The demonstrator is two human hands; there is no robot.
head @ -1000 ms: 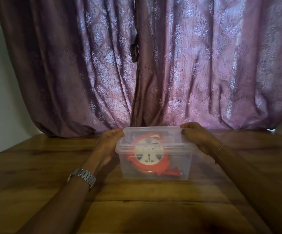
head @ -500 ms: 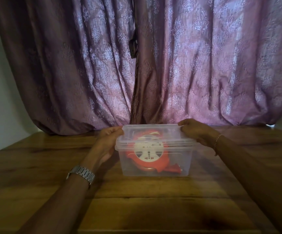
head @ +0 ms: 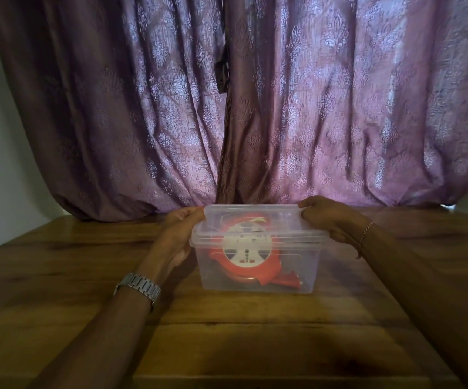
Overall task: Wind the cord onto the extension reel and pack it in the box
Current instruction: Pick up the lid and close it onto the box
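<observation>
Both hands have crept toward the far corners of the lid (head: 251, 213) since the earlier frames, and our view has tipped slightly upward; the box (head: 258, 272) itself sits where it did. We see the clear box standing on the wooden table (head: 58, 276), roughly at the centre of the frame, with purple curtains (head: 325, 108) hanging behind it at 12 o'clock. Inside, the red reel (head: 244, 258) stands on edge, its white socket face turned toward us; the cord cannot be made out separately through the plastic.

Our left hand (head: 180, 233), at 9 o'clock of the box, has its fingers curled round the lid's left edge. Our right hand (head: 329, 220), at 3 o'clock, is clamped likewise on the lid's right edge, thumb on top. A metal watch (head: 138, 286) rides the left wrist and a thin bracelet (head: 364, 234) the right.

We judge the winding and packing complete, and the step in hand to be sealing: the lid lies on the rim, but whether every edge has snapped home cannot be told. The next move probably calls for even downward pressure along both short sides, then the near edge, with the box braced against the table so it does not slide.
</observation>
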